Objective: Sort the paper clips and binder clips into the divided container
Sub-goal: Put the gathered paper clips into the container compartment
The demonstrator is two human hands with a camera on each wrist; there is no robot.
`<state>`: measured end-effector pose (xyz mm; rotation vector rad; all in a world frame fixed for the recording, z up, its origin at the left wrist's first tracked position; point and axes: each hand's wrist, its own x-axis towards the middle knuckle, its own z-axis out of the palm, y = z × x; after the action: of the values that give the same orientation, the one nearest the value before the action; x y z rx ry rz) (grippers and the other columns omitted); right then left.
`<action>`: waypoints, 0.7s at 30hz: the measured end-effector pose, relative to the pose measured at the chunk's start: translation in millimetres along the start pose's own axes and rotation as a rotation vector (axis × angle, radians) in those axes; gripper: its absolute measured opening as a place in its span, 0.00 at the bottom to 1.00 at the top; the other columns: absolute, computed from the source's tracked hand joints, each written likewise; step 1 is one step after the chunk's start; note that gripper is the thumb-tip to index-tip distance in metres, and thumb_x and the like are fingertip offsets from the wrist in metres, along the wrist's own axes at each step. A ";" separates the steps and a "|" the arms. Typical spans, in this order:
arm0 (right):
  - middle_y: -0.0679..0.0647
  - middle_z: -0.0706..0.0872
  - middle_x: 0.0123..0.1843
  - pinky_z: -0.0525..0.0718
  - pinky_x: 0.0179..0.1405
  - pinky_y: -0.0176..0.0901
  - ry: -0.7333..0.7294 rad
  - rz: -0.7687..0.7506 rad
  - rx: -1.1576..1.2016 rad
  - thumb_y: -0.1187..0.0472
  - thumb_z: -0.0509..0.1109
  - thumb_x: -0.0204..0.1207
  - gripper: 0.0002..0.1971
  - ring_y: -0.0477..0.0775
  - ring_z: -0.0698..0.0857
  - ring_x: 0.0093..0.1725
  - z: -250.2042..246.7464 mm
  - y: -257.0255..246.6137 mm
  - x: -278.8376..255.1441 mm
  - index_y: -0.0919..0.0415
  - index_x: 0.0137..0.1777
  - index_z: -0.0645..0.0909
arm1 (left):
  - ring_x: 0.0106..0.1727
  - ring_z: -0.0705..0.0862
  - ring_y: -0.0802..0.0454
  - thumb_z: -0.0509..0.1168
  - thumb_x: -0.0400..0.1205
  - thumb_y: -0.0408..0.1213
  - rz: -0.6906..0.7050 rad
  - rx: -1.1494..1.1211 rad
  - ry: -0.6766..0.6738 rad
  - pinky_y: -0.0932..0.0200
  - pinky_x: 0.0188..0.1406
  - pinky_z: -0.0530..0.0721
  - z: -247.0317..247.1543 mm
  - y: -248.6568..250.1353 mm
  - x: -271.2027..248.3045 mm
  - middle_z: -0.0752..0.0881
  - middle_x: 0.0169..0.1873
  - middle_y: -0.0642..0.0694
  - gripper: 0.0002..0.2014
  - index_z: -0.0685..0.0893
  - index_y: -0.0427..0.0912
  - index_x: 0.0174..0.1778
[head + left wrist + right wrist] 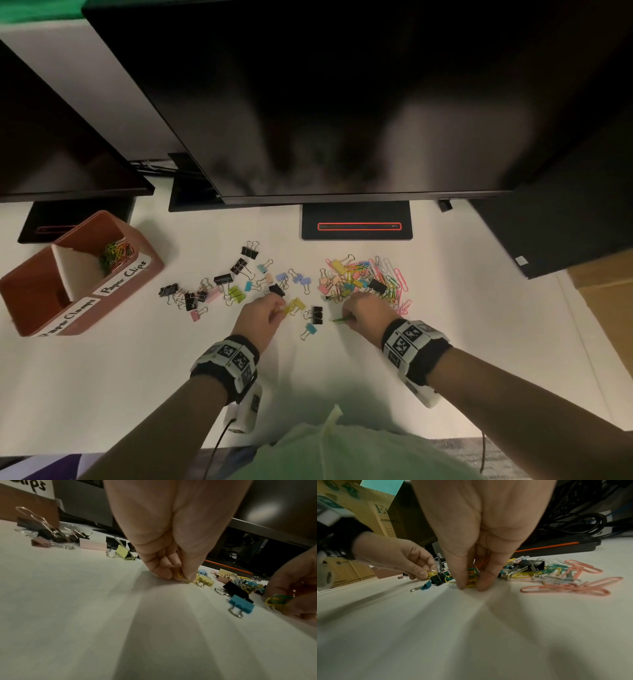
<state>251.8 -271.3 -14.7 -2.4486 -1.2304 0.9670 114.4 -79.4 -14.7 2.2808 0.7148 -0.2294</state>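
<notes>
A: What's in the container?

B: I see the brown divided container (pixel 144 255) at ten o'clock on the white table (pixel 102 394), a white partition splitting it. The far compartment, hand-lettered "Paper Clips", holds a tangle of green, yellow and orange wire clips (pixel 114 253). The near one is labelled "Paper Clamps"; I can't tell what lies inside.

A: And the loose stock?

B: Folded-metal binder clips (pixel 222 284) with wire loop handles, black, pink, yellow and blue, are strewn from nine to twelve o'clock. A mixed pile (pixel 370 279) of coated wire paper clips and some binder clips sits at one o'clock, with long pink paper clips (pixel 570 586) at its right edge.

A: Hands?

B: My left hand (pixel 262 317) has its fingers (pixel 157 569) together, pinching a small yellow paper clip (pixel 179 574) against the table beside a yellow binder clip (pixel 297 305). My right hand (pixel 368 310) has fingertips (pixel 485 584) clamped on a bunch of green and yellow paper clips (pixel 471 577), tips touching the table. A black binder clip (pixel 317 314) and a blue one (pixel 310 329) lie between the hands.

A: Any other writing?

B: A tan cardboard box (pixel 373 512) shows "JUMB", cut off.
</notes>
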 end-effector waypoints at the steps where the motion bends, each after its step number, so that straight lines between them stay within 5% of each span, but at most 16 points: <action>1: 0.58 0.84 0.54 0.78 0.56 0.45 -0.003 0.000 -0.005 0.64 0.63 0.78 0.08 0.58 0.81 0.55 -0.7 -0.7 -0.1 0.63 0.52 0.83 | 0.38 0.79 0.54 0.67 0.78 0.32 -0.016 -0.006 0.006 0.61 0.46 0.79 0.9 1.3 1.8 0.85 0.38 0.44 0.09 0.82 0.41 0.54; 5: 0.59 0.85 0.52 0.80 0.54 0.47 -0.006 -0.005 -0.007 0.64 0.64 0.78 0.07 0.58 0.81 0.53 -1.3 -2.1 -0.1 0.62 0.51 0.82 | 0.40 0.79 0.53 0.67 0.78 0.33 -0.077 -0.051 0.010 0.60 0.51 0.79 3.3 9.4 10.0 0.87 0.44 0.37 0.15 0.80 0.41 0.61; 11: 0.60 0.85 0.53 0.81 0.55 0.48 -0.029 0.018 -0.051 0.63 0.62 0.80 0.09 0.58 0.82 0.53 -0.9 -5.7 -0.1 0.64 0.53 0.83 | 0.47 0.83 0.46 0.68 0.78 0.34 -0.036 0.065 -0.047 0.53 0.52 0.83 3.3 18.5 25.1 0.85 0.47 0.42 0.09 0.85 0.40 0.52; 21: 0.61 0.83 0.55 0.79 0.57 0.48 -0.043 0.023 -0.058 0.63 0.61 0.82 0.11 0.59 0.80 0.55 2.1 -5.0 -3.1 0.65 0.56 0.82 | 0.42 0.75 0.53 0.63 0.81 0.34 0.034 0.198 -0.100 0.65 0.43 0.70 4.9 19.4 24.1 0.76 0.42 0.46 0.06 0.82 0.36 0.48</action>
<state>246.0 -270.8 -12.5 -2.5037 -1.2640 1.0090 145.4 -83.8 -15.4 2.4472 0.6246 -0.4108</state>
